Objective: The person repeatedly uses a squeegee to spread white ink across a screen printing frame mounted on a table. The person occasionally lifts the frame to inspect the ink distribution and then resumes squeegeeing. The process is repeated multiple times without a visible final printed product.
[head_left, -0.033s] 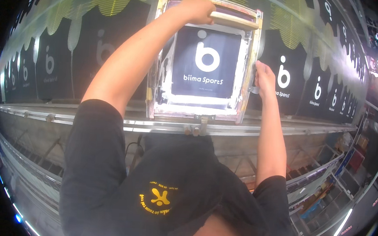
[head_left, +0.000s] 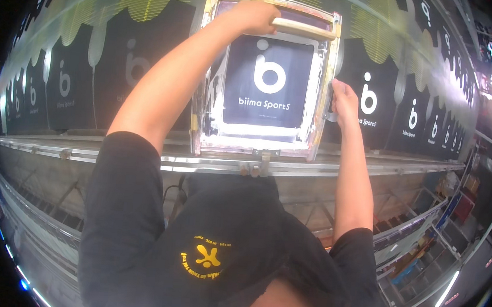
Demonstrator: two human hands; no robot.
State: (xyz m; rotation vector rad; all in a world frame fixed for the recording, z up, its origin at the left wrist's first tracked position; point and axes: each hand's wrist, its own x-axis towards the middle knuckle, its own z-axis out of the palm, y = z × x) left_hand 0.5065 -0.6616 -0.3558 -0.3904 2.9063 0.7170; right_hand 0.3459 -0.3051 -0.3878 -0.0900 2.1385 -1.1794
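A screen printing frame (head_left: 223, 150) lies before me, its rails stained with pale ink. Through its mesh (head_left: 239, 84) shows a dark field with a rounded white letter-like mark and a line of white lettering. My left hand (head_left: 258, 17) is closed around the left part of a squeegee (head_left: 303, 29) with a pale wooden handle, near the frame's far end. The squeegee's blade is mostly hidden. At the frame's right rail my right hand (head_left: 345, 103) has its fingers curled, thumb upward, gripping the side. A small metal bracket (head_left: 265, 160) sits at the near rail.
A metal rail (head_left: 199, 164) runs across in front of my body. Dark shirt pieces with faint marks (head_left: 71, 78) lie to the left; others with bright white marks (head_left: 414, 117) lie to the right. Shelving with boxes (head_left: 472, 183) stands at the lower right.
My left hand and the squeegee have shifted very slightly toward me. The frame and my right hand stay in place.
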